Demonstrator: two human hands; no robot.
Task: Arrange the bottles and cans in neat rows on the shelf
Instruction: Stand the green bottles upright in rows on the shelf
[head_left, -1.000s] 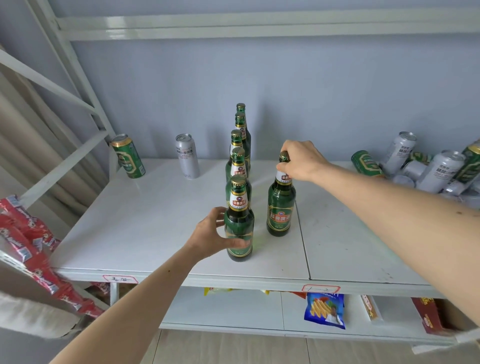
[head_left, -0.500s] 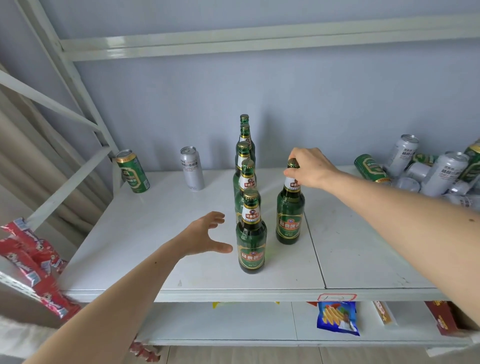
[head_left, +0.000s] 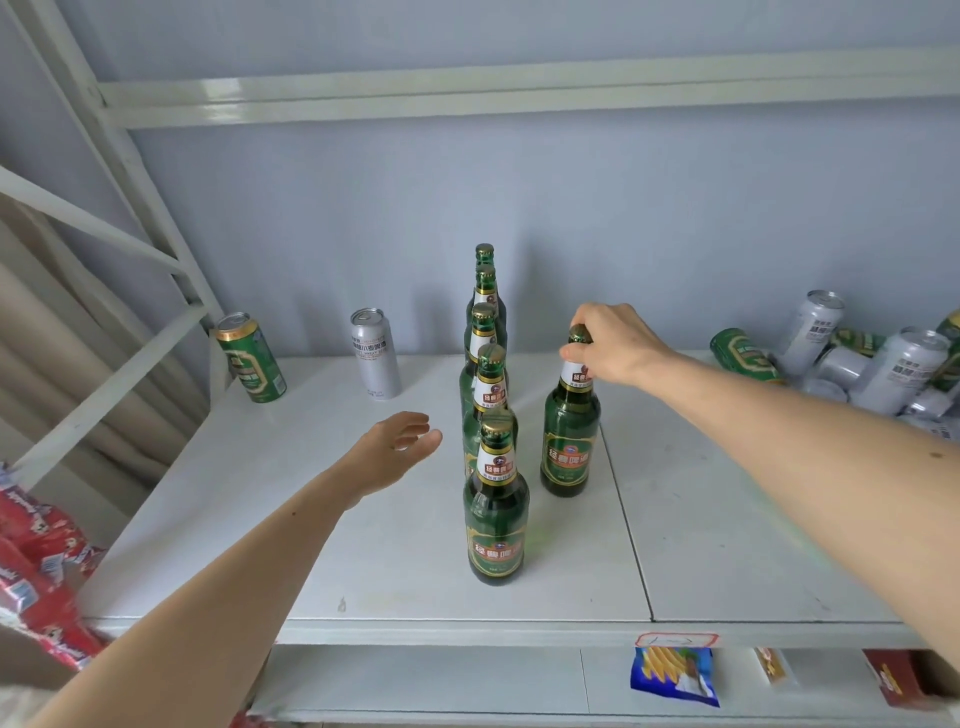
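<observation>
Several green beer bottles stand in one straight row running back from the front bottle (head_left: 496, 512) on the white shelf (head_left: 363, 545). A separate green bottle (head_left: 570, 426) stands upright just right of that row. My right hand (head_left: 610, 343) grips its cap and neck from above. My left hand (head_left: 395, 449) hovers open to the left of the row, fingers spread, touching nothing. A green can (head_left: 249, 358) and a silver can (head_left: 375, 353) stand at the back left.
A jumbled heap of silver and green cans (head_left: 852, 358) lies at the back right corner. Slanted white frame bars (head_left: 119, 358) close the left side. Red snack packs (head_left: 36, 566) hang at left; a blue snack bag (head_left: 675, 675) lies on the lower shelf.
My left hand let go of the front bottle and drew back to the left, now open. My right hand keeps its hold on the separate bottle's top.
</observation>
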